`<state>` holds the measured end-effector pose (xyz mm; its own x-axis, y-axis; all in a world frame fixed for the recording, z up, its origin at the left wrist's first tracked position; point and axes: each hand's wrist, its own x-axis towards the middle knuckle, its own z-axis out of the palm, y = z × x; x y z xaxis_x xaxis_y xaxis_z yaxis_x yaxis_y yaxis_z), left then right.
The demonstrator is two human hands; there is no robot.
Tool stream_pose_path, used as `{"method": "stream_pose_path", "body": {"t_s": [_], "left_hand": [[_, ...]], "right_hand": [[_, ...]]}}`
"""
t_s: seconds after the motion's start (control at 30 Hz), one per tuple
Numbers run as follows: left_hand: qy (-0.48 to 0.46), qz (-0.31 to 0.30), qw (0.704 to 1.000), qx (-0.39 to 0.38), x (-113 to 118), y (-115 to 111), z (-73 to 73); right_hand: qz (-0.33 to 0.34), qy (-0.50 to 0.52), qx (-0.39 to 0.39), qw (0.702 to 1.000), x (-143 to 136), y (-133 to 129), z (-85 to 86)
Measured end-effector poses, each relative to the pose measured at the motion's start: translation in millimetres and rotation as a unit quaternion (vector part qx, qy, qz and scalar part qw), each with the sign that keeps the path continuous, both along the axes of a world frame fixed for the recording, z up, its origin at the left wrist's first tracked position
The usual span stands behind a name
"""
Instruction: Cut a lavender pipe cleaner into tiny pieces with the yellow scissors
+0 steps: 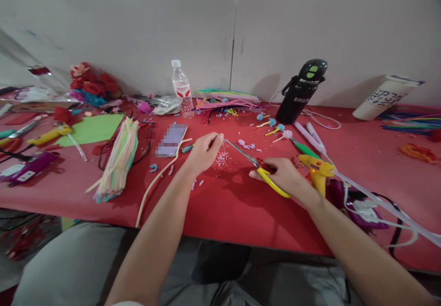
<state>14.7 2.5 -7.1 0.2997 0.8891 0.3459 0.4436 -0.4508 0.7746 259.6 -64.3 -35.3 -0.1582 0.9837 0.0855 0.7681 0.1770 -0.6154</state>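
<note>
My left hand [206, 150] is closed in a pinch above the middle of the table; whatever sits between thumb and finger is too small to name. In my right hand [284, 175] is a pair of scissors [257, 162] with a yellow handle. Their blades point up and left, and the tips come close to my left fingertips. Below the pinch lies a scatter of tiny pale lilac clippings [222, 160]. Short lilac pieces [246, 145] rest behind the blades, with a few more near my left wrist.
A yellow glue gun [319, 170] stands right of my right hand. Behind are a black bottle [298, 97], a clear water bottle [182, 90] and pipe cleaners [227, 101]. To the left lie a phone [172, 140] and a pale pipe-cleaner bundle [119, 163]. A cup [382, 99] leans far right.
</note>
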Motion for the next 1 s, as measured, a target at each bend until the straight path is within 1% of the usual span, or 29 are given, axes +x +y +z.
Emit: {"method": "stream_pose_path", "body": {"t_s": [0.67,1.0], "left_hand": [[0.011,-0.011,1.0,-0.013,-0.2,-0.5,0.7],[0.008,-0.017,1.0,0.01,-1.1,0.1,1.2]], "right_hand": [[-0.003,-0.006,-0.011,1.0,0.3,1.3,-1.2],[-0.011,-0.001,0.005,1.0,-0.5,-0.7,-0.3]]}}
